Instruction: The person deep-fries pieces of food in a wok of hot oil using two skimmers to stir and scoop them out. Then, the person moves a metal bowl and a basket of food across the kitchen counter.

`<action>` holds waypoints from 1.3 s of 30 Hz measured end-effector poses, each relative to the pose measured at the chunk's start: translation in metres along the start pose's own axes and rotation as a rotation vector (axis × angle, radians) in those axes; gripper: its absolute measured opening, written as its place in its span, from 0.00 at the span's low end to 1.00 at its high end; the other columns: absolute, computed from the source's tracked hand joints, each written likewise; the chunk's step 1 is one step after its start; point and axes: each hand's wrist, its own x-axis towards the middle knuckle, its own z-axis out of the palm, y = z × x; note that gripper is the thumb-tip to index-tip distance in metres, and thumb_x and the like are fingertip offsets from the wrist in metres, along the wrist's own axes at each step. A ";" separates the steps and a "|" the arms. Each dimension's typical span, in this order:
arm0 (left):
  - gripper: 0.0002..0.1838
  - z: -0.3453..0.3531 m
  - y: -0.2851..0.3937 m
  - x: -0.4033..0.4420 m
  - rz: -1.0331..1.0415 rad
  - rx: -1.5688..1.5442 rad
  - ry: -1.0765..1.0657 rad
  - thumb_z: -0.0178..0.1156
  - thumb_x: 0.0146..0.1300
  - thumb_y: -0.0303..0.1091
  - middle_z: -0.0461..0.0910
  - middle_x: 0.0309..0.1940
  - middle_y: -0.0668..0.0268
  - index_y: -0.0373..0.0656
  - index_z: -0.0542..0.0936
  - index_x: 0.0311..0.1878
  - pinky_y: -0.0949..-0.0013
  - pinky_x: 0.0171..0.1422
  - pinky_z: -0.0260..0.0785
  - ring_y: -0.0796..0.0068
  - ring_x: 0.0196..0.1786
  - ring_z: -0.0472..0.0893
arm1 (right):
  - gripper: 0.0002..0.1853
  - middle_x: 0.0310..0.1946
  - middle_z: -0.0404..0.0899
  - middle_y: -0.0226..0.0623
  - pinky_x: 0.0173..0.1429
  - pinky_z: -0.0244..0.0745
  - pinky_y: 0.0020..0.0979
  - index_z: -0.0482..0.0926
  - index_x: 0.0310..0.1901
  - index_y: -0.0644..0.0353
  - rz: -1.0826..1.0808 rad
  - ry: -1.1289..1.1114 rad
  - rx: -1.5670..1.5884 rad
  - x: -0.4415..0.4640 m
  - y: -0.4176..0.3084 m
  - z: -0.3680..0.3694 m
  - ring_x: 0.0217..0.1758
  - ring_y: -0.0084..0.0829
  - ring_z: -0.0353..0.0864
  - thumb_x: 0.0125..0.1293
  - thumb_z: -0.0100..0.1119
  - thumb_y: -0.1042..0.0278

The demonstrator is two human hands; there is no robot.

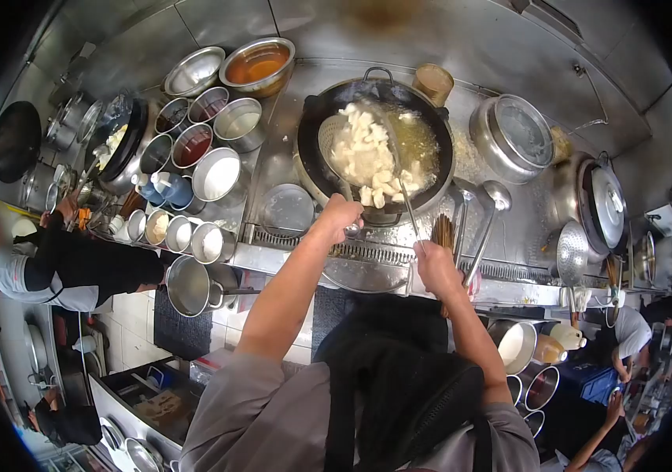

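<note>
Reaches with both arms over a steel counter [274, 161], elbows bent and forearms slanting in towards each other, up to a large black wok [310, 169]. At the left, behind another cooking station, can see a person [60, 271] in a dark apron.

To the right of the wok, see a wide steel pot [487, 141] and, farther along, a lidded pan [607, 203]. To the left, see a crowd of metal containers [218, 173] and, behind them, a bowl of orange liquid [255, 64]. Nearer the wok, see a round shallow dish [285, 210].

Inside the wok, above and beside bubbling oil [416, 149], see a perforated strainer [329, 140] heaped with pale pieces [363, 149], a few of them lying towards the near rim. Cannot see much of the strainer's bowl beneath the heap.

With left hand [341, 215] closed in a fist, back upwards, grip the strainer's handle at the wok's near edge. With right hand [436, 269] lower and farther right, fingers curled shut, grip a long thin-handled utensil [410, 208] angled up into the wok, its head partly hidden by the food. Just beside this hand, crowding its far side, find a bundle of thin sticks [443, 232], then two ladles [496, 197].
</note>
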 end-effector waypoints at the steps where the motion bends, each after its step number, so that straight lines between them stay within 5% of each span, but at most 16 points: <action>1: 0.07 0.000 -0.004 0.004 -0.018 -0.074 -0.037 0.61 0.60 0.21 0.74 0.18 0.60 0.29 0.77 0.27 0.62 0.22 0.70 0.67 0.21 0.79 | 0.12 0.27 0.80 0.63 0.38 0.76 0.58 0.80 0.36 0.68 -0.007 -0.008 -0.055 -0.003 0.006 0.003 0.32 0.65 0.81 0.74 0.55 0.67; 9: 0.12 -0.001 -0.012 -0.007 -0.131 -0.356 -0.222 0.60 0.68 0.28 0.74 0.19 0.64 0.41 0.75 0.27 0.68 0.21 0.63 0.72 0.21 0.74 | 0.10 0.28 0.82 0.57 0.39 0.78 0.57 0.82 0.43 0.63 0.015 -0.030 -0.196 -0.030 0.017 -0.019 0.35 0.61 0.84 0.74 0.56 0.66; 17: 0.11 -0.012 -0.023 -0.041 -0.140 -0.552 -0.395 0.60 0.72 0.31 0.70 0.19 0.72 0.44 0.74 0.31 0.73 0.26 0.62 0.80 0.22 0.70 | 0.17 0.23 0.76 0.59 0.33 0.71 0.46 0.82 0.41 0.67 0.246 0.071 0.128 -0.014 0.038 -0.084 0.25 0.57 0.76 0.76 0.58 0.58; 19: 0.05 -0.011 -0.030 -0.044 -0.118 -0.596 -0.426 0.60 0.73 0.31 0.73 0.23 0.71 0.40 0.76 0.41 0.73 0.25 0.62 0.80 0.23 0.71 | 0.18 0.22 0.74 0.59 0.33 0.70 0.46 0.81 0.40 0.68 0.231 0.113 0.128 0.005 0.074 -0.095 0.22 0.54 0.74 0.77 0.57 0.58; 22: 0.11 -0.009 -0.027 -0.059 -0.076 -0.596 -0.434 0.60 0.72 0.30 0.76 0.29 0.68 0.36 0.75 0.52 0.73 0.25 0.61 0.79 0.23 0.71 | 0.20 0.18 0.75 0.52 0.26 0.70 0.43 0.80 0.36 0.69 0.169 0.092 0.047 0.032 0.136 -0.101 0.16 0.43 0.74 0.78 0.56 0.57; 25: 0.11 0.003 -0.008 -0.075 -0.034 -0.564 -0.289 0.61 0.71 0.30 0.76 0.29 0.67 0.36 0.75 0.51 0.73 0.24 0.62 0.78 0.24 0.73 | 0.21 0.16 0.75 0.41 0.18 0.67 0.37 0.79 0.32 0.68 0.416 -0.148 0.287 0.043 0.141 -0.126 0.12 0.33 0.72 0.79 0.55 0.57; 26: 0.11 0.003 -0.006 -0.074 -0.018 -0.577 -0.309 0.62 0.71 0.30 0.76 0.29 0.66 0.36 0.75 0.51 0.72 0.25 0.62 0.78 0.24 0.73 | 0.18 0.17 0.72 0.30 0.14 0.64 0.31 0.82 0.39 0.66 0.432 -0.242 0.372 0.044 0.151 -0.126 0.11 0.23 0.69 0.80 0.54 0.58; 29: 0.11 0.006 0.013 -0.075 0.057 -0.530 -0.261 0.62 0.71 0.29 0.76 0.30 0.65 0.36 0.75 0.51 0.72 0.25 0.63 0.77 0.24 0.74 | 0.16 0.17 0.69 0.26 0.14 0.62 0.29 0.81 0.50 0.66 0.555 -0.417 0.670 0.038 0.149 -0.130 0.11 0.20 0.66 0.80 0.52 0.60; 30: 0.08 0.011 0.027 -0.083 0.076 -0.539 -0.227 0.61 0.71 0.28 0.77 0.32 0.61 0.36 0.72 0.43 0.69 0.23 0.67 0.75 0.24 0.76 | 0.17 0.17 0.67 0.23 0.14 0.60 0.26 0.79 0.57 0.66 0.589 -0.488 0.732 0.037 0.157 -0.124 0.11 0.18 0.63 0.81 0.51 0.60; 39: 0.11 0.015 0.071 -0.085 0.206 -0.499 -0.127 0.61 0.70 0.28 0.76 0.31 0.63 0.37 0.71 0.49 0.70 0.23 0.66 0.76 0.24 0.76 | 0.17 0.18 0.67 0.22 0.14 0.56 0.22 0.77 0.57 0.66 0.712 -0.668 1.159 0.018 0.125 -0.098 0.13 0.15 0.61 0.82 0.50 0.60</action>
